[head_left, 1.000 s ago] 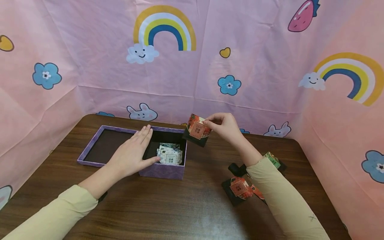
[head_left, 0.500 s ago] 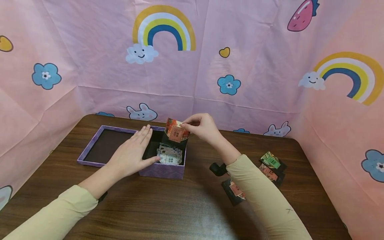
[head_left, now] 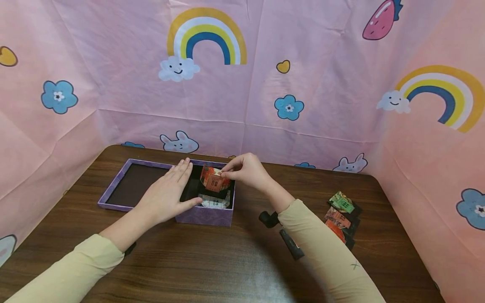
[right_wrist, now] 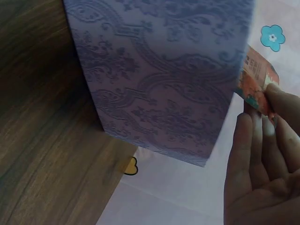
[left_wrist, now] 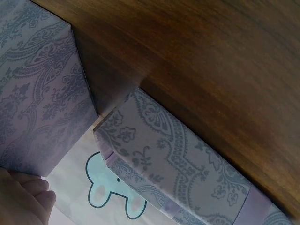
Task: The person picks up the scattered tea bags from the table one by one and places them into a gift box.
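In the head view the purple box (head_left: 204, 217) stands at the back of the table, with whitish packets (head_left: 214, 202) inside at its right. My right hand (head_left: 248, 173) pinches an orange-and-black packet (head_left: 214, 182) by its upper right corner, the packet dipping into the box. In the right wrist view, thumb and fingers grip that packet (right_wrist: 255, 77) beside the box wall (right_wrist: 164, 79). My left hand (head_left: 163, 198) rests flat with straight fingers across the box's left side, its thumb at the front rim. In the left wrist view, its fingertips (left_wrist: 40, 197) touch the patterned box (left_wrist: 42, 93).
A shallow purple-edged lid (head_left: 138, 183) lies left of the box. On the right of the table are a green-labelled packet (head_left: 342, 202), red-orange packets (head_left: 337, 217) and a dark packet (head_left: 291, 245) partly under my right forearm. Pink patterned cloth (head_left: 265, 84) surrounds the table.
My right hand has moved left and down with the orange packet, from right of the box into it. More packets on the right are uncovered. My left hand has stayed in place.
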A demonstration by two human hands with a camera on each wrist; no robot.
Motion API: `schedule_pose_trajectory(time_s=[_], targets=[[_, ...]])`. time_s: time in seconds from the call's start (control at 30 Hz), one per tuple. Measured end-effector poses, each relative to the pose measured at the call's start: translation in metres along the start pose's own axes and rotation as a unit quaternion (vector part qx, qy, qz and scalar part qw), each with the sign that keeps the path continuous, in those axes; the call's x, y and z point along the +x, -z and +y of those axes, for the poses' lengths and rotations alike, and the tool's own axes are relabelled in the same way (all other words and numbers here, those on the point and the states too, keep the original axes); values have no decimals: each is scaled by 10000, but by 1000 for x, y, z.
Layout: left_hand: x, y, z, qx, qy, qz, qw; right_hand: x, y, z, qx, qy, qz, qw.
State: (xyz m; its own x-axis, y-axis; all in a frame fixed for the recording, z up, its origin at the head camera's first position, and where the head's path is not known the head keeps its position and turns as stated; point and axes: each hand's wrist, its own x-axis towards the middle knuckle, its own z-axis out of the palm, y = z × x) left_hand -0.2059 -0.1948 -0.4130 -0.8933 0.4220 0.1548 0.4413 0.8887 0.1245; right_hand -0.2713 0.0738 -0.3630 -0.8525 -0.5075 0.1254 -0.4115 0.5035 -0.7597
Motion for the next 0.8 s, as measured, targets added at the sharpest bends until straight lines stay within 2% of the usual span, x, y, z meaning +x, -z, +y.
schedule_pose_trajectory(time_s=[0.3, 0.8], targets=[[2, -1, -2, -15, 7, -22, 10000, 1, -10, 3, -177, 92, -203, 9996], [6, -1, -6, -55, -20, 12, 10000, 4, -19, 8, -671, 42, 2, 9977]])
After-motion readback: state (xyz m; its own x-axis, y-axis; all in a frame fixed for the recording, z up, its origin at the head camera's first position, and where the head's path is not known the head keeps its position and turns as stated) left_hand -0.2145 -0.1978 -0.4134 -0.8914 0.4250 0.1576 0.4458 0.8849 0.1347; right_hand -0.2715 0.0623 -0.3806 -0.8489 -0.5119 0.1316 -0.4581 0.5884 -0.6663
